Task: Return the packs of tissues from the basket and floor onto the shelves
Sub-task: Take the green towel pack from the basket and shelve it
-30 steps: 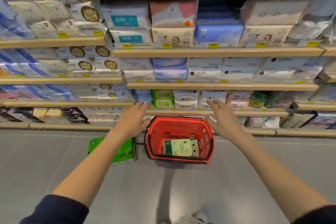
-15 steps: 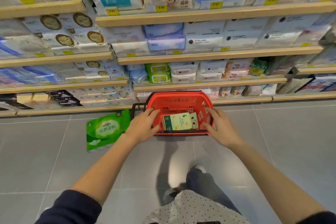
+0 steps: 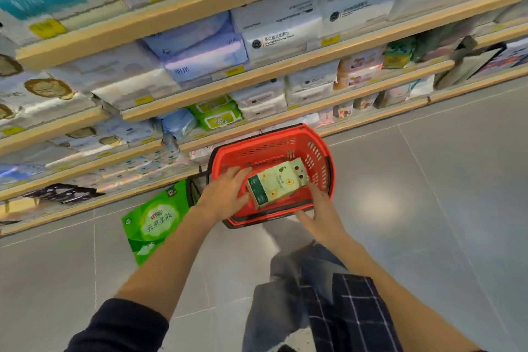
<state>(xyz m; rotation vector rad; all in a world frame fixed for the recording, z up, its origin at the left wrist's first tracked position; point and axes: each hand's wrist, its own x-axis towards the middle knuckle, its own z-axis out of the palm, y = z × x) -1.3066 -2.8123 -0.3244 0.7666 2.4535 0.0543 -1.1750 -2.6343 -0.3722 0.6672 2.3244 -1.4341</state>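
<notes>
Currently my left hand (image 3: 225, 194) and right hand (image 3: 320, 208) reach into the red basket (image 3: 320, 151), fingers spread against the tissue pack (image 3: 275, 181) (grip not closed).

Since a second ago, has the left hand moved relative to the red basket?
Yes. The left hand has come down from above the red basket's left rim into it, and now touches the left end of the pale green tissue pack.

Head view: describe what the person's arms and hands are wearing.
Both forearms are bare. On the left arm a dark navy sleeve is pushed up above the elbow. On the right arm only a sliver of dark sleeve shows at the bottom edge. The left hand and right hand wear no gloves; no rings, watch or bracelets are visible.
</notes>
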